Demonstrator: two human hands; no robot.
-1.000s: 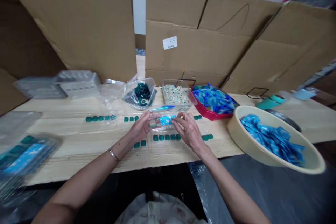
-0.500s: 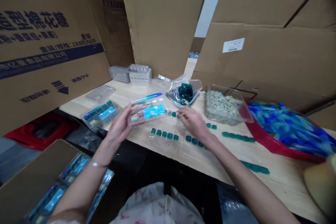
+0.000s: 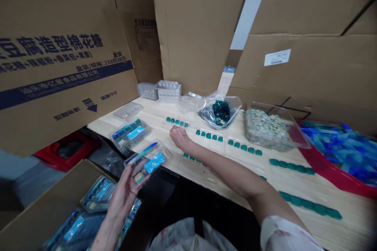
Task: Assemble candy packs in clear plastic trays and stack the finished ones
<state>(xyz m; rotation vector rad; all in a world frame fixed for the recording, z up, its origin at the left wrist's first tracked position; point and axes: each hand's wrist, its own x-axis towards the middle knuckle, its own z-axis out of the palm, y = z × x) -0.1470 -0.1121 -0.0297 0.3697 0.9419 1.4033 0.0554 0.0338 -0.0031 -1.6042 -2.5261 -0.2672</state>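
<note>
My left hand (image 3: 126, 186) grips a clear plastic tray (image 3: 165, 153) by its near side, tilted above the table's front edge. Inside the tray lie a blue stick-shaped piece (image 3: 146, 150) and a blue speckled packet (image 3: 154, 162), with pale pieces by my fingers. My right hand (image 3: 180, 137) is closed, its fingertips hidden, just in front of a clear tray holding a row of green cubes (image 3: 177, 122). Whatever it may hold cannot be seen. Partly behind my right forearm is another row of green cubes (image 3: 190, 157). A filled tray (image 3: 129, 133) rests on the table to the left.
A plastic bag of dark green pieces (image 3: 221, 111) and a clear tub of small pale packets (image 3: 266, 125) stand at the back. On the right is a red basin (image 3: 332, 172) of blue pieces. More filled trays lie in a carton (image 3: 59, 200) below left. Tall cartons (image 3: 200, 27) wall the table.
My left hand has brought the tray lower and closer to me. My right hand has moved left along the rows of green cubes. The view has shifted too.
</note>
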